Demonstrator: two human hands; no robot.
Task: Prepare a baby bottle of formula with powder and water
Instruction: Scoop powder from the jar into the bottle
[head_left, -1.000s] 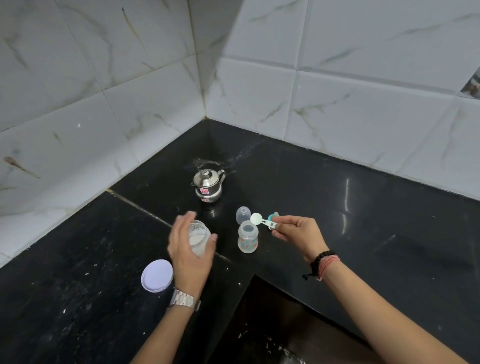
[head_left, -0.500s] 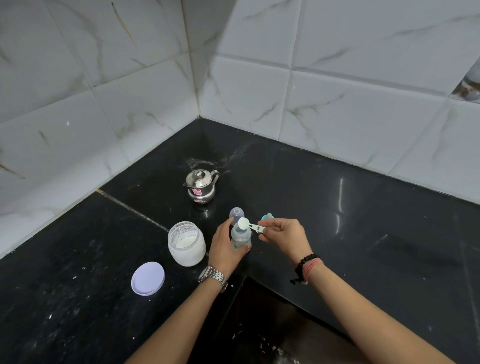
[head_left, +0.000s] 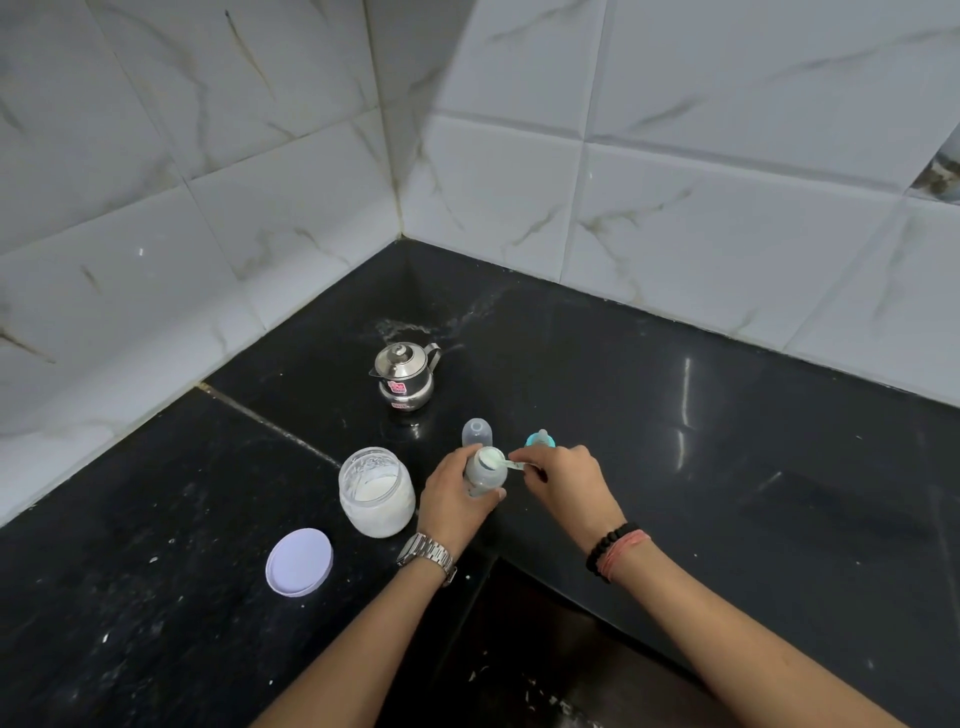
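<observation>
Baby bottle gripped upright on black counter by left hand; scoop pinched by right hand, bowl over bottle mouth. Powder best tipped slowly, scoop centred, bottle steadied. Open powder jar just beside left hand.

Seven things on the table, one of each kind.
One baby bottle, one scoop, one powder jar, one jar lid, one steel kettle, one clear cap, one teal teat.
</observation>
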